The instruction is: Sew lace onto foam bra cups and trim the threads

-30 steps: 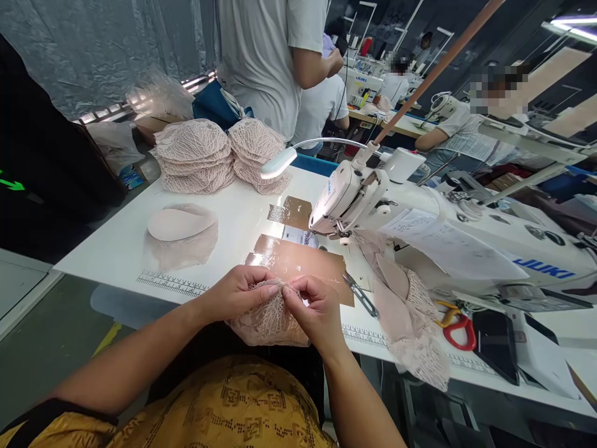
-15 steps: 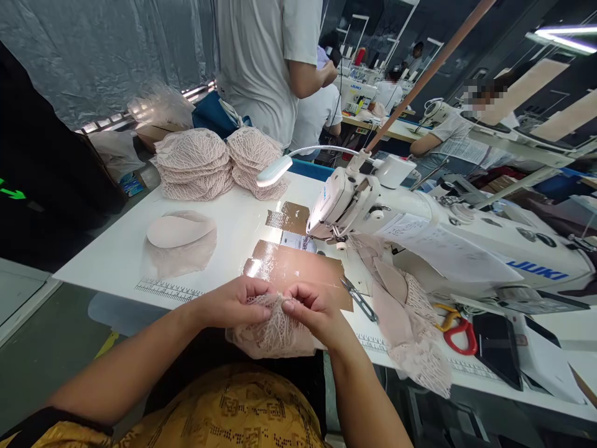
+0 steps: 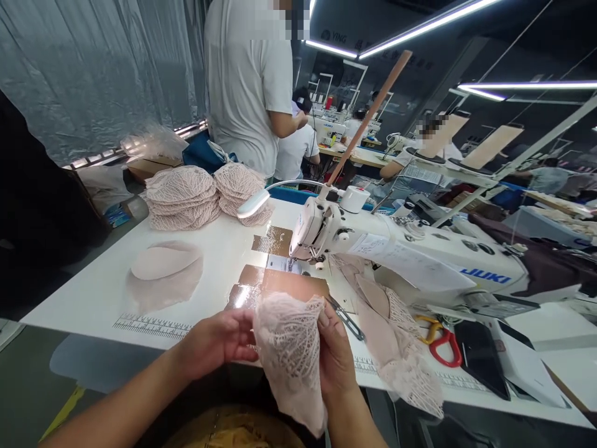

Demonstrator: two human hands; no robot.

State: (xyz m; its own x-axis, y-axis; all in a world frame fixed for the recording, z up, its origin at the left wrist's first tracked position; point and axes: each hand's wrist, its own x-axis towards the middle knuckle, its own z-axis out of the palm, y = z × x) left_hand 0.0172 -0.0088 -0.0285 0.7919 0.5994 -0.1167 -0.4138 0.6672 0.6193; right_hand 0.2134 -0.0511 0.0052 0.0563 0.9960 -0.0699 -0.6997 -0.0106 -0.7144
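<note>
A pale pink lace cup piece [image 3: 291, 348] is raised in front of me, spread out with its lace side showing. My right hand [image 3: 338, 354] grips its right edge, thumb on the front and the other fingers mostly behind the fabric. Beside the left edge is my left hand [image 3: 221, 342], fingers loosely extended and apart; whether the fingertips touch the lace I cannot tell. Just beyond the lace lie thread snips [image 3: 346, 317] and the tan-taped plate area [image 3: 298, 283] under the sewing machine [image 3: 373, 239].
Stacked lace cups [image 3: 181, 198] stand at the table's back left. Nearer lies a smooth beige cup piece [image 3: 163, 274] on sheer fabric. Joined lace pieces [image 3: 396, 336], red-handled scissors [image 3: 445, 348] and a dark phone-like slab [image 3: 480, 358] lie right. A person in white [image 3: 247, 93] stands behind.
The lace piece, earlier bunched and pinched low between both hands, is now lifted and spread open. My left hand has let go and moved left; my view has tilted up.
</note>
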